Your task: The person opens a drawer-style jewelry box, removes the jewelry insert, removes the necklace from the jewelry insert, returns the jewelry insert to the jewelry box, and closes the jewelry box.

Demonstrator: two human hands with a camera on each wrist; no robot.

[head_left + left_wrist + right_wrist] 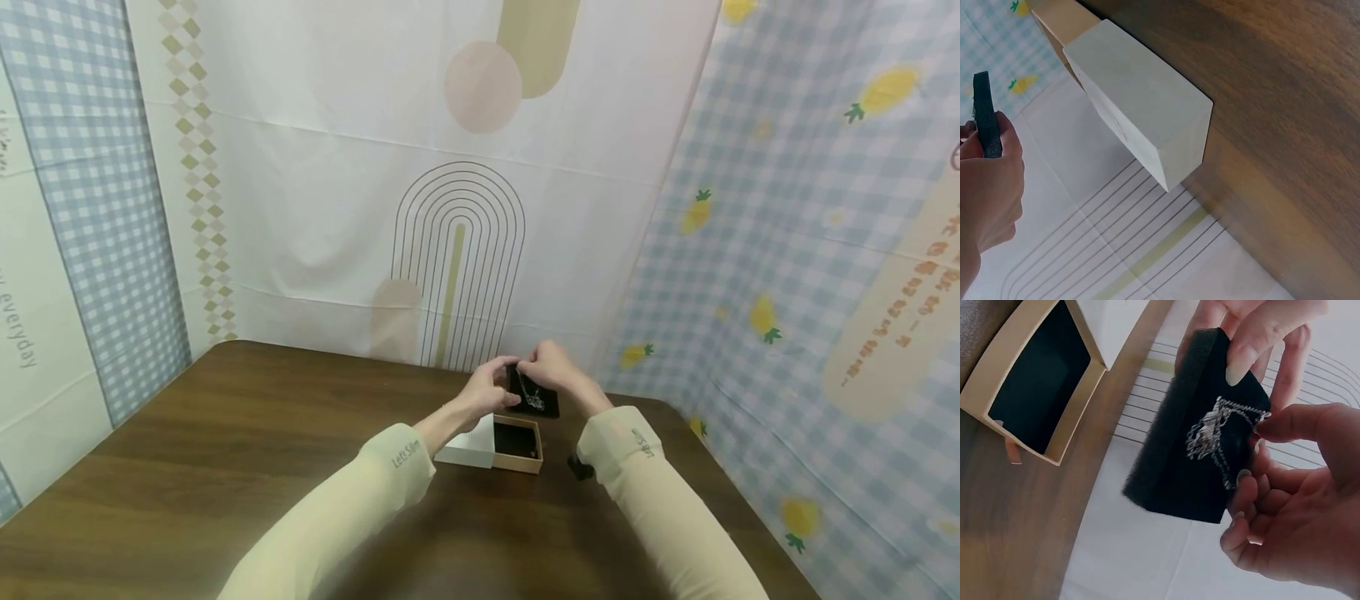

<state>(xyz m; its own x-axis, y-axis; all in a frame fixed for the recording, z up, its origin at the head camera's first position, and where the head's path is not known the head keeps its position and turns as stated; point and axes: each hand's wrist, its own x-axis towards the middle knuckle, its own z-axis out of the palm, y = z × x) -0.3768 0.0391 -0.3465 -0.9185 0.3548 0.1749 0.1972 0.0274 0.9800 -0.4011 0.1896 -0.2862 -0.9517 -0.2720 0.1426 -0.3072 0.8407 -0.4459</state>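
Note:
My left hand (482,393) grips a black foam pad (1169,469) at one end, thumb over its face, raised above the table near the back edge. A silver chain necklace (1205,436) with a clustered pendant lies across the pad. Thumb and forefinger of my right hand (1313,487) pinch the chain at the pad's edge, while the other fingers curl beside it. From the left wrist, the pad shows edge-on in my left hand. Just in front of the hands, a tan drawer box (517,466) with a black lining sits partly out of its white sleeve (1141,81).
The box stands on a dark brown wooden table (300,417). An orange ribbon tab (1013,452) sticks out of the drawer's end. A white printed cloth (315,208) hangs behind the table, with a blue checked cloth (750,233) on the right.

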